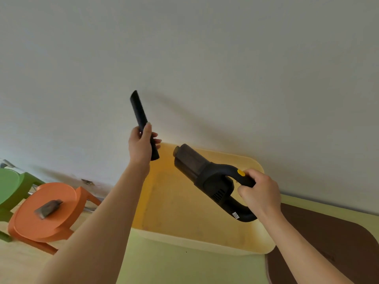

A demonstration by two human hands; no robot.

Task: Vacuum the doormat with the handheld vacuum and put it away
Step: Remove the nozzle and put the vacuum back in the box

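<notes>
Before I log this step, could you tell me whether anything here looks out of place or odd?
The crevice nozzle is off the handheld vacuum: the left hand grips it apart from the body in the right hand. A second dark attachment lies loose on the orange stool.

1. We saw that the handheld vacuum (213, 181) was black, with a smoky grey front chamber and a yellow button (241, 173).
2. The nozzle (138, 108) was plain black.
3. The tub (205, 245) was pale yellow, deeper yellow inside.
4. The doormat (328, 242) was dark brown and unpatterned.
5. We noted an orange stool (51, 224) and a green stool (10, 187).
6. The small attachment (48, 209) was grey-brown.
7. The wall (205, 58) was off-white; the floor (16, 263) showed light wood grain.
</notes>
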